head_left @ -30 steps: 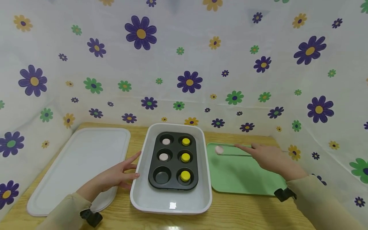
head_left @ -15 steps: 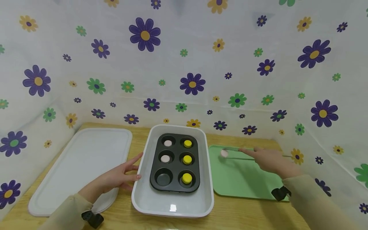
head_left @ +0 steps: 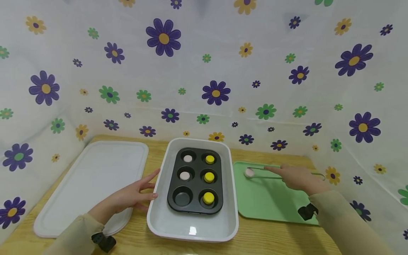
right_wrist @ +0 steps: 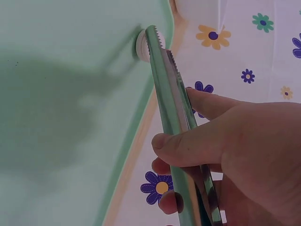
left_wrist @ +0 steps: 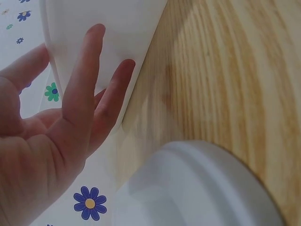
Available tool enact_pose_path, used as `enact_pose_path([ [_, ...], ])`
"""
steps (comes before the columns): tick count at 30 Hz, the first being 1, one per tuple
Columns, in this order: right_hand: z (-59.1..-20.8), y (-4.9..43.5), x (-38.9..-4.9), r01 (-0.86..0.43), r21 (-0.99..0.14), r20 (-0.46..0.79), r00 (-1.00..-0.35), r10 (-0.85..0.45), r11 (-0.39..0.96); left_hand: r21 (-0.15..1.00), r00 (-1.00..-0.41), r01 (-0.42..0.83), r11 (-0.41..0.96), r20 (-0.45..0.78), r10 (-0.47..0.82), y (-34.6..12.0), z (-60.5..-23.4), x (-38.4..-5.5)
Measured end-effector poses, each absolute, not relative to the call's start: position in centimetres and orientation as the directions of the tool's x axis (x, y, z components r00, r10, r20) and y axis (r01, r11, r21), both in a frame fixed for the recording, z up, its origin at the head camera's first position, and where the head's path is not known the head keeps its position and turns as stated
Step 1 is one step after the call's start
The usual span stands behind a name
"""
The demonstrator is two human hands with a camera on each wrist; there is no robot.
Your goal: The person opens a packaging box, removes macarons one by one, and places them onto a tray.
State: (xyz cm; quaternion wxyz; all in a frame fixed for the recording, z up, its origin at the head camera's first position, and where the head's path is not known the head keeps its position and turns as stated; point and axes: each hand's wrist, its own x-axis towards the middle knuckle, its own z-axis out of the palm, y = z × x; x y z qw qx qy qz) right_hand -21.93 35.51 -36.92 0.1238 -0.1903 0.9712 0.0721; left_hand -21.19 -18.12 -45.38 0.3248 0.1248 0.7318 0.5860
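One pale disc (head_left: 249, 173) at serrated tongs (right_wrist: 166, 99) (right fingers (right_wrist: 214, 102) around them)

Tongs (right_wrist: 168, 113) narrow around macaron (head_left: 249, 173)

The arms of the tongs, spread wider a second ago, now stand closer together on either side of the macaron. The macaron itself sits slightly farther in from the far edge of the green tray (head_left: 271, 205). Behind the right hand (head_left: 296, 177), the curved end of the tongs shows more plainly. The whole head view is shifted, everything slightly farther right.
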Motion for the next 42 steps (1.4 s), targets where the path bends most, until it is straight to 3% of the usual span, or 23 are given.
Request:
enact_pose_path([
  [15, -36.8, 35.8, -22.6, -0.356, 0.008, -0.359, -0.873, -0.329, 0.935, 0.943, -0.751, -0.195, 0.269, -0.320, 0.578, -18.2, -45.4, -21.2],
  [23, -35.5, 35.0, -22.3, -0.322, -0.068, -0.303, -0.895, -0.327, 0.944, 0.939, -0.763, -0.211, 0.271, -0.331, 0.555, -18.2, -45.4, -21.0],
  [42, -32.7, 29.3, -22.1, -0.483, 0.129, -0.070, -0.876, -0.478, 0.866, 0.950, -0.757, -0.208, 0.232, -0.306, 0.577, -18.0, -45.3, -21.1],
])
